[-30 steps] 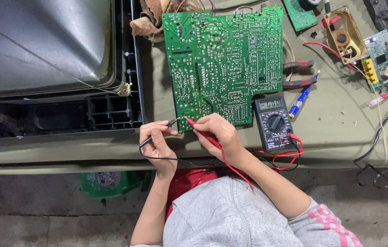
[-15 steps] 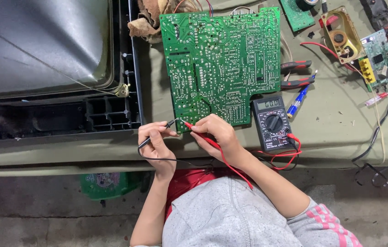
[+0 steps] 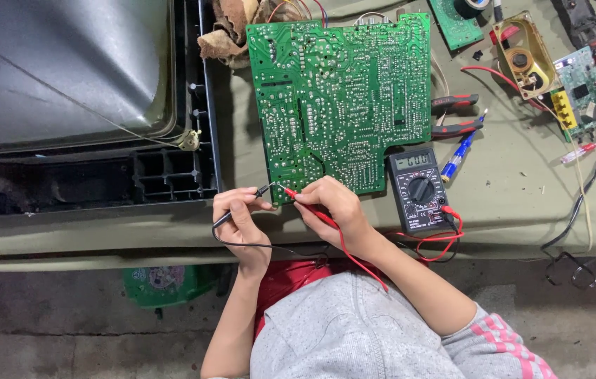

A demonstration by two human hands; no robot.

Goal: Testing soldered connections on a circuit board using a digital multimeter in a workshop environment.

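Both hands sit at the circuit board (image 3: 340, 98)'s near-left corner, by the table (image 3: 508, 203)'s front edge. Left hand (image 3: 241, 221) pinches black probe (image 3: 245, 205), right hand (image 3: 333, 207) pinches red probe (image 3: 305, 203); tips nearly meet on the board edge, pointing away from the person.

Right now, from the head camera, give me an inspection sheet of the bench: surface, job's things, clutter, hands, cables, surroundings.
Surface: olive cloth-covered table, cloth hanging over the near edge.
Job's things: green circuit board lying solder side up; black multimeter beside its lower right corner, display lit.
Clutter: red-handled pliers, blue pen, small green boards, a speaker part, brown rag.
Hands: left hand pinches the black probe; right hand pinches the red probe; both tips at the board's near edge.
Cables: red lead and black lead droop over the table edge.
Surroundings: old television set at left, concrete floor, green container below.
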